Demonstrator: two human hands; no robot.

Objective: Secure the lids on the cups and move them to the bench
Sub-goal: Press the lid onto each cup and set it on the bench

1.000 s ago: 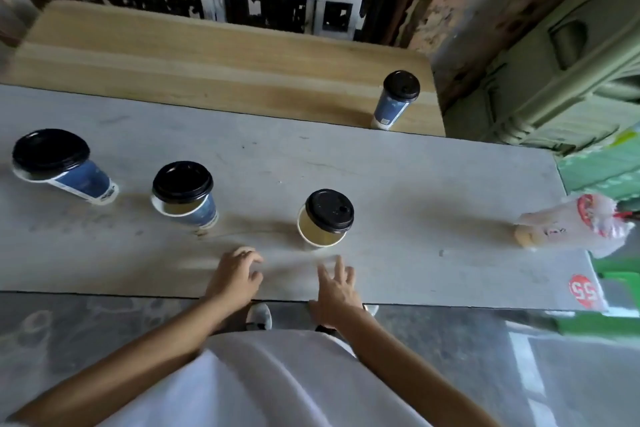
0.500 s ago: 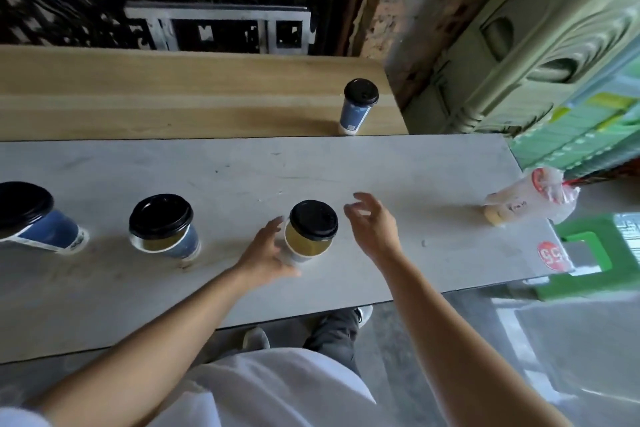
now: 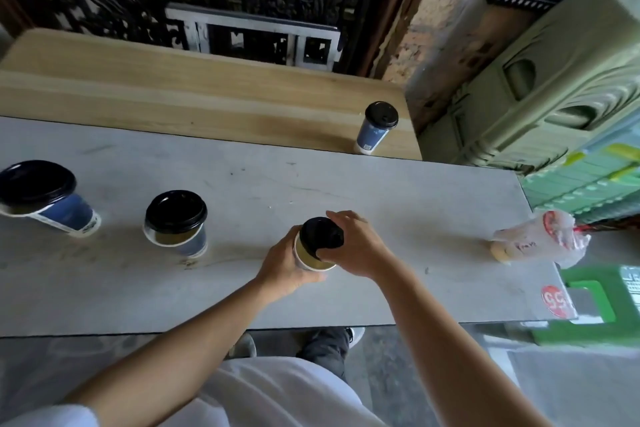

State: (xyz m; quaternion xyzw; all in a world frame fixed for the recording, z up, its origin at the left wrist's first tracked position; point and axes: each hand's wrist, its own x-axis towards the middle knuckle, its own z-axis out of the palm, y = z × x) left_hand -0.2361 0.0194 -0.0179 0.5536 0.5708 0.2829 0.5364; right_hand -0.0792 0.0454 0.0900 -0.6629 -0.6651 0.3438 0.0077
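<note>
Paper walls would have made the yellow cup (image 3: 309, 258) with its black plastic lid (image 3: 319, 234) light and easy to crush, so a gentle hold round the wall and pressure on the lid's rim seemed right. It stood near the front edge of the grey bench (image 3: 433, 204). The left hand (image 3: 285, 265) curled its fingers (image 3: 311, 277) round the wall; the right hand (image 3: 362, 248) arched its fingers (image 3: 341, 217) over the lid, gripping its rim.
</note>
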